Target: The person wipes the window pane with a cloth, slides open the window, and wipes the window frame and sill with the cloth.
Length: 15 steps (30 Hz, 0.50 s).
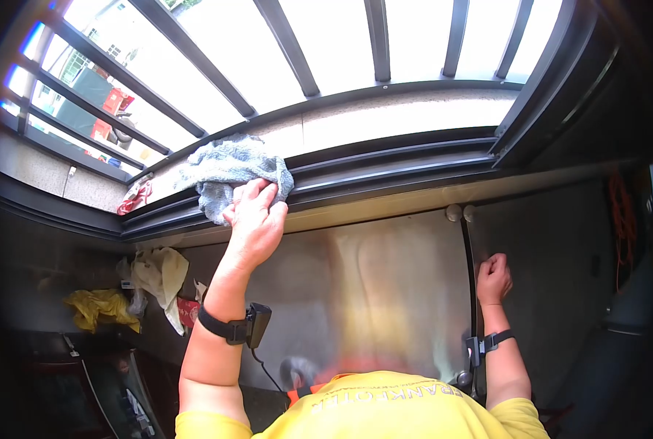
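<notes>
My left hand [254, 219] is closed on a light blue-grey terry cloth [235, 164], its fingers curled into the near side. The bunched cloth lies over the dark window track [392, 170] and spreads onto the pale stone sill [333, 132] behind it. Over on the right, my right hand [494, 279] is a fist with nothing showing in it. It is beside the dark gap at the right end of the shiny metal surface [392, 271]; whether it touches anything there, I cannot tell.
Dark bars [290, 47] stand beyond the sill. A red-and-white cloth [136, 196] lies at the sill's left corner. Below left are a cream cloth [162, 274] and a yellow cloth [99, 309]. An orange cord [621, 227] hangs at right.
</notes>
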Each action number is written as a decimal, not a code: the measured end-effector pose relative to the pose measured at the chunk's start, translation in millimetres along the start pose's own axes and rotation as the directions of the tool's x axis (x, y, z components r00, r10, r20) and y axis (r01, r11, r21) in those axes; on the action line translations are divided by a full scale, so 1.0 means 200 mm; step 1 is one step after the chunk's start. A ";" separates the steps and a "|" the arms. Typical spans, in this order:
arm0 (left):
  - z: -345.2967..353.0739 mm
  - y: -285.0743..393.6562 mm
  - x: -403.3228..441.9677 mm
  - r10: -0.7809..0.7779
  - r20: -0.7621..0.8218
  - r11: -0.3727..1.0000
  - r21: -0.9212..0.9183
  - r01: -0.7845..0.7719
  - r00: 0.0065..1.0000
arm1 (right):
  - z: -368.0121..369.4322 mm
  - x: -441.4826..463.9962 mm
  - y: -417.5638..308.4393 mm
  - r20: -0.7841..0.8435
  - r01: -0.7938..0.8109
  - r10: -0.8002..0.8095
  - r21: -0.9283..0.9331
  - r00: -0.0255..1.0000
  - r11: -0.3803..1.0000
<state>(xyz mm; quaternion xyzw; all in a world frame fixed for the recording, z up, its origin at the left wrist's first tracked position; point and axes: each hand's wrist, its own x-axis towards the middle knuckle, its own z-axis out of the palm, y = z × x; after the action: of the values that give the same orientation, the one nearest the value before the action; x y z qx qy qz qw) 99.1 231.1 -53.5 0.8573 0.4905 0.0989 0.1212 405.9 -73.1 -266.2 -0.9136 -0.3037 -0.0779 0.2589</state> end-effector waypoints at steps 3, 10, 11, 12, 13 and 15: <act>0.04 -0.01 0.00 0.051 -0.064 0.997 -0.047 -0.054 0.997 | -0.01 0.00 -0.01 -0.009 -0.013 0.013 -0.016 1.000 1.000; 0.04 0.06 -0.01 0.247 -0.126 0.963 0.141 -0.229 0.961 | -0.02 0.00 -0.02 -0.007 -0.003 0.003 0.007 1.000 1.000; 0.04 0.06 0.00 0.280 -0.125 0.949 0.188 -0.254 0.952 | -0.02 0.00 -0.02 -0.020 -0.001 0.001 0.000 1.000 1.000; 0.05 0.07 0.00 0.312 -0.125 0.931 0.235 -0.278 0.942 | -0.03 0.00 -0.02 -0.018 0.003 -0.003 -0.001 1.000 1.000; 0.05 0.09 -0.01 0.371 -0.169 0.902 0.301 -0.311 0.913 | -0.02 0.01 -0.02 -0.013 0.004 -0.004 0.007 1.000 1.000; 0.07 0.11 -0.01 0.334 -0.153 0.911 0.304 -0.278 0.930 | -0.02 0.00 -0.01 -0.002 0.008 -0.008 0.009 1.000 1.000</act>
<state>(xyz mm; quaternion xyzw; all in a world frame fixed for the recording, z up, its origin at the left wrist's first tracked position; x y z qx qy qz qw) 119.6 218.1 -60.3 0.9176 0.3681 0.1337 -0.0674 404.7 -74.1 -261.3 -0.9110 -0.3076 -0.0787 0.2631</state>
